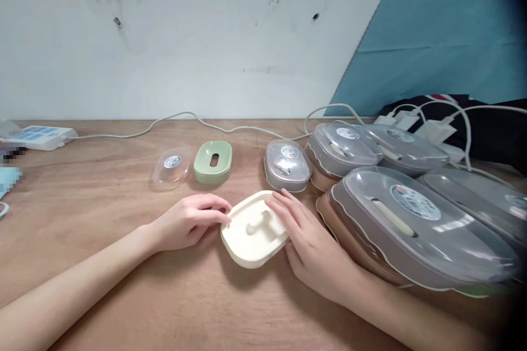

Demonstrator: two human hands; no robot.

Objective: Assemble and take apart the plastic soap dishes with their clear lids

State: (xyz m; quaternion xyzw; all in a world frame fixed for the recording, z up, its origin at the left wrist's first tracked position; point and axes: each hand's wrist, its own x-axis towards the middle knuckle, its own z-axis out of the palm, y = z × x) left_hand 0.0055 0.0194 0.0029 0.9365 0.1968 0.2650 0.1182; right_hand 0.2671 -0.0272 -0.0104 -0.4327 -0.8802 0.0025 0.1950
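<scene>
A cream plastic tray point(252, 235) with a raised handle in its middle lies on the wooden table point(102, 214) in front of me. My left hand point(189, 223) curls against its left edge, fingertips touching the rim. My right hand point(307, 241) rests on its right side, fingers spread over the top edge. Behind the tray stand a clear lid point(172, 165), a green tray point(213, 161) and a small lidded box point(287, 164).
Several larger lidded brown containers point(415, 225) crowd the right side of the table. White cables point(197, 120) run along the back by the wall, and a white power strip point(39, 136) lies at far left. Chargers and dark cloth point(489, 131) sit at back right.
</scene>
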